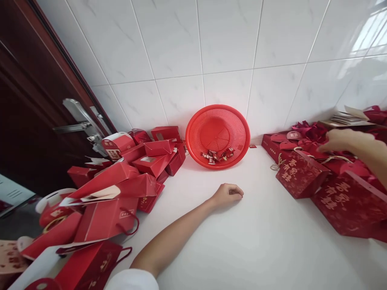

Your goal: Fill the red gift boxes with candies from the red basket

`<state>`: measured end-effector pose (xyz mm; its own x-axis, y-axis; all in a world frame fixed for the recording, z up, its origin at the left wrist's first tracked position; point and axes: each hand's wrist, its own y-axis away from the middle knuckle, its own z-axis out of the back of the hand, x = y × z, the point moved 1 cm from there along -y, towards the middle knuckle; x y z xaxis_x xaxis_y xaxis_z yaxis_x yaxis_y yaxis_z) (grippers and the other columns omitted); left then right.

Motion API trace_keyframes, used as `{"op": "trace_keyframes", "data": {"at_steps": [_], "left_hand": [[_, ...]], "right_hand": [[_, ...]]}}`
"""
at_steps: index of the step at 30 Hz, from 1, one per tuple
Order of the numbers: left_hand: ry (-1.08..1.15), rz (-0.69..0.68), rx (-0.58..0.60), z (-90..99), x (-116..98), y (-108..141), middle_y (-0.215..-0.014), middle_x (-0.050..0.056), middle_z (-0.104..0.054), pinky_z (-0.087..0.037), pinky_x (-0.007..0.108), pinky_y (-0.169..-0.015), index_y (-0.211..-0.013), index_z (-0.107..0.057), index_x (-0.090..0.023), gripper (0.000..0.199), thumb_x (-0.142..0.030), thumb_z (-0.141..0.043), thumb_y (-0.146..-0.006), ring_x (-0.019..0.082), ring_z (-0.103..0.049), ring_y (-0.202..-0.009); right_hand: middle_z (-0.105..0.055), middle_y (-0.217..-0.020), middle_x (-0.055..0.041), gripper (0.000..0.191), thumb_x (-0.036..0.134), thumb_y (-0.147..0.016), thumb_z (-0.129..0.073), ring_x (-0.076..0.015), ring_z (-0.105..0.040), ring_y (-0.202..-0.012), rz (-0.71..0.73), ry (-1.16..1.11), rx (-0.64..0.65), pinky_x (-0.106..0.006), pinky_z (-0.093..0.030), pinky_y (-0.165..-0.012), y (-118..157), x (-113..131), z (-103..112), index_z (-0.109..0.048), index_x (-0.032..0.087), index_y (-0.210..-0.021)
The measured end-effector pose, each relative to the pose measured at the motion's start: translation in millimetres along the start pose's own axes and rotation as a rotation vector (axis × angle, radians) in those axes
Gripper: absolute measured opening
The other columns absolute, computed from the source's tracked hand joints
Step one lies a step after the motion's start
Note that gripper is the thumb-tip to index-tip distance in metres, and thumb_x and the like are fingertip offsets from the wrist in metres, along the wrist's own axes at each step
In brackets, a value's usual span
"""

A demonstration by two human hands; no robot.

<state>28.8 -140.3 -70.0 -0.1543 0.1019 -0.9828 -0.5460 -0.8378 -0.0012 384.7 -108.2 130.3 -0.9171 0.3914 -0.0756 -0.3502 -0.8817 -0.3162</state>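
My left hand (pixel 227 195) rests on the white table (pixel 236 249), its fingers curled in and no object visible in them. Over the red gift boxes on the right, my right hand (pixel 343 141) hovers with fingers and thumb apart. It is nearest to a bunched dark-pink ribbon (pixel 311 131) and the box tops. Below it stand a dark red box with gold characters (pixel 302 173) and a larger matching box (pixel 350 203), both with rope handles. Whether the right fingertips touch anything is hard to make out.
A red plastic basket (pixel 217 112) leans against the tiled wall, with several wrapped candies (pixel 216 156) inside. Opened red boxes (pixel 105 219) are heaped on the left, beside a dark door with a metal handle (pixel 80 114). Papers (pixel 349 117) lie stacked at the back right.
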Motion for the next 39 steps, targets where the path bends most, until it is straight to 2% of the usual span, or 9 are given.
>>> {"op": "trace_keyframes", "data": {"at_steps": [5,7,12,16,20,25,29,35,39], "left_hand": [[-0.028,-0.016,-0.033,3.2,-8,-3,-0.075,0.006,-0.074,-0.055,0.033,-0.075,-0.075,-0.073,-0.014,0.008,-0.015,-0.068,-0.068,0.019,-0.069,-0.072],[-0.064,-0.054,-0.123,12.0,-18,-6,-0.075,0.006,-0.074,-0.055,0.032,-0.073,-0.073,-0.072,-0.014,0.009,-0.012,-0.066,-0.068,0.018,-0.068,-0.069],[-0.199,-0.244,-0.547,70.0,-69,-5,-0.097,0.008,-0.073,-0.052,0.037,-0.094,-0.082,-0.071,-0.018,0.012,-0.015,-0.061,-0.076,0.023,-0.067,-0.097],[-0.458,-0.364,-0.995,131.5,-118,14,-0.124,0.012,-0.062,-0.035,0.043,-0.115,-0.096,-0.069,-0.019,0.019,-0.016,-0.061,-0.079,0.028,-0.053,-0.127],[-0.773,-0.018,-1.41,171.7,-145,32,-0.155,0.023,-0.035,-0.018,0.063,-0.118,-0.131,-0.057,-0.018,0.061,-0.024,-0.075,-0.073,0.043,-0.026,-0.147],[-0.757,0.454,-1.292,190.0,-148,35,-0.163,0.033,-0.009,-0.017,0.073,-0.112,-0.153,-0.03,-0.016,0.102,-0.039,-0.081,-0.069,0.053,-0.008,-0.151],[-0.768,0.596,-1.242,191.8,-143,33,-0.164,0.032,-0.005,-0.025,0.074,-0.109,-0.158,-0.017,-0.018,0.106,-0.042,-0.076,-0.074,0.053,-0.019,-0.149],[-0.817,0.456,-1.382,175.8,-155,47,-0.162,0.028,-0.019,-0.031,0.068,-0.11,-0.156,-0.027,-0.019,0.099,-0.046,-0.075,-0.074,0.051,-0.034,-0.142],[-0.773,0.069,-1.44,158.2,-174,77,-0.159,0.02,-0.026,-0.03,0.063,-0.115,-0.149,-0.041,-0.022,0.093,-0.045,-0.078,-0.068,0.046,-0.029,-0.146]], "right_hand": [[-0.075,-0.094,-0.0162,0.031,0.045,-0.086,-0.063,-0.0282,-0.066,-0.076,0.162,-0.165,-0.038,-0.034,-0.037,-0.055,55,68,61,-0.071,0.02,-0.101],[-0.077,-0.091,-0.0091,0.026,0.043,-0.085,-0.063,-0.0276,-0.068,-0.077,0.323,-0.365,-0.03,-0.034,-0.042,-0.059,88,95,63,-0.072,0.024,-0.099],[-0.075,-0.077,-0.0056,0.022,0.041,-0.084,-0.062,-0.0222,-0.068,-0.065,0.744,-0.766,0.308,-0.031,-0.047,-0.057,146,141,22,-0.072,0.022,-0.085],[-0.074,-0.075,-0.0058,0.02,0.038,-0.084,-0.063,-0.021,-0.068,-0.062,0.818,-0.841,0.593,-0.031,-0.048,-0.058,151,167,-18,-0.07,0.02,-0.084],[-0.07,-0.07,-0.0041,0.018,0.033,-0.084,-0.06,-0.0189,-0.067,-0.06,0.84,-0.927,0.757,-0.03,-0.048,-0.062,143,188,-45,-0.068,0.016,-0.083],[-0.071,-0.075,-0.0051,0.02,0.035,-0.082,-0.061,-0.0185,-0.067,-0.06,0.846,-0.954,0.83,-0.03,-0.048,-0.063,140,197,-62,-0.067,0.015,-0.083],[-0.07,-0.075,-0.0053,0.02,0.035,-0.081,-0.061,-0.019,-0.068,-0.062,0.821,-0.986,0.833,-0.029,-0.048,-0.063,135,192,-63,-0.067,0.015,-0.083],[-0.07,-0.076,-0.0052,0.021,0.035,-0.082,-0.061,-0.0188,-0.068,-0.063,0.778,-1.026,0.806,-0.03,-0.049,-0.065,128,183,-64,-0.067,0.015,-0.085],[-0.071,-0.083,-0.0064,0.025,0.039,-0.085,-0.061,-0.0184,-0.069,-0.064,0.726,-1.131,0.739,-0.031,-0.051,-0.063,123,179,-60,-0.066,0.015,-0.092]]}}
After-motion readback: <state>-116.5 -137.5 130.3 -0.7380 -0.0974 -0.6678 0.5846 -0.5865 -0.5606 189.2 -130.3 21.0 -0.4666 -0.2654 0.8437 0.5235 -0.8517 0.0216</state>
